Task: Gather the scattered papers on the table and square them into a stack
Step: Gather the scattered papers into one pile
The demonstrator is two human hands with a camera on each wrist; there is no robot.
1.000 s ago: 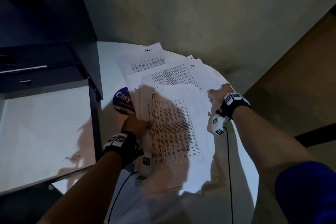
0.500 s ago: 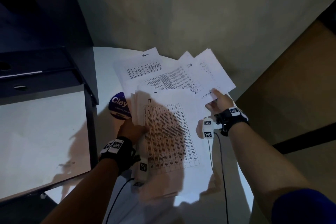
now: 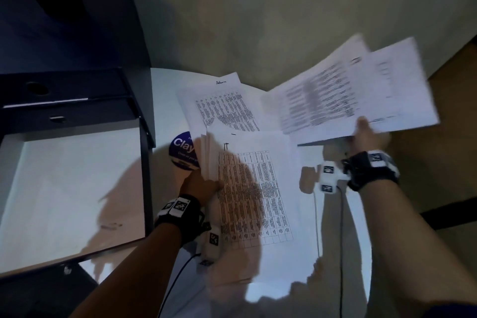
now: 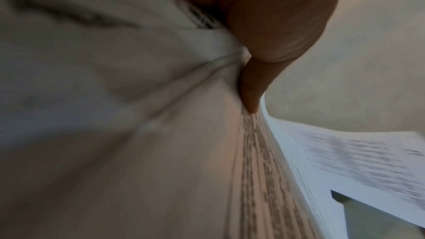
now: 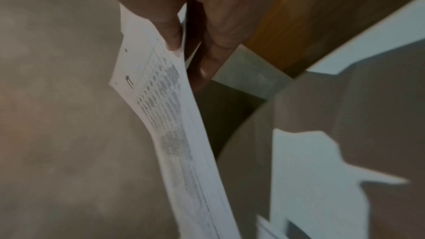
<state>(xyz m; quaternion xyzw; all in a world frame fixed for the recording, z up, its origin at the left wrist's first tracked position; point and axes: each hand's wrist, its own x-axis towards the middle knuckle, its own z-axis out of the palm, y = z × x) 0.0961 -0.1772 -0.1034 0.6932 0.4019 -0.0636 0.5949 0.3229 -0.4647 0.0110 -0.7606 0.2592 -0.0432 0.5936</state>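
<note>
1. Nearest, the left hand (image 3: 204,186) gripped the gathered stack (image 3: 258,188) by its left edge, thumb on top, over the white tabletop (image 3: 165,100)
2. Further right, the right hand (image 3: 366,137) had its grip pinched on several lifted sheets (image 3: 348,95), held clear of the tabletop
3. Farthest, one printed sheet (image 3: 219,106) lay loose beyond the stack
4. Those lifted sheets probably wanted laying flat onto the stack, corners matched, the left grip firm so nothing fanned out

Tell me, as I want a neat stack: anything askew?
Yes. The white printed paper bundle in the left hand is fanned along its left edge. One white printed sheet lies skewed at the far side of the white table; the right hand pinches splayed sheets.
</note>
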